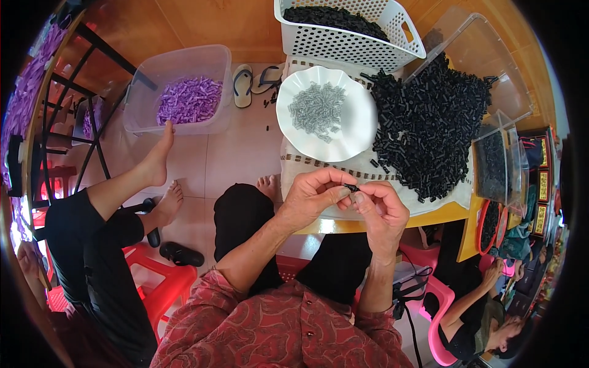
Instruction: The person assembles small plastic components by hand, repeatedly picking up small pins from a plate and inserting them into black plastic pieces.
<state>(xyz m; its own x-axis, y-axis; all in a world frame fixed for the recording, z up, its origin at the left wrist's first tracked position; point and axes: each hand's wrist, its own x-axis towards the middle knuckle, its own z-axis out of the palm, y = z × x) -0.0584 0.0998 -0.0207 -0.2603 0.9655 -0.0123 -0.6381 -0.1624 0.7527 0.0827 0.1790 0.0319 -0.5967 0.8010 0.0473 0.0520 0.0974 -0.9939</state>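
Note:
Between the fingertips of both hands, over the table's near edge, is a small black plastic piece [351, 187]. My left hand [316, 195] pinches it from the left, and my right hand [381, 211] pinches it from the right; the fingers hide part of it. Just beyond my hands stands a white scalloped plate [359, 132] with a heap of small clear pieces [317, 109] on it. To the right of the plate spreads a large pile of small black tube-like pieces [429, 129] on a pale cloth [300, 165].
A white perforated basket [343, 52] of black pieces stands at the back. Clear plastic boxes [506, 80] line the right side. On the floor at left are a clear tub [138, 113] of purple pieces and sandals [243, 86]. People sit on both sides, one by a red stool [169, 291].

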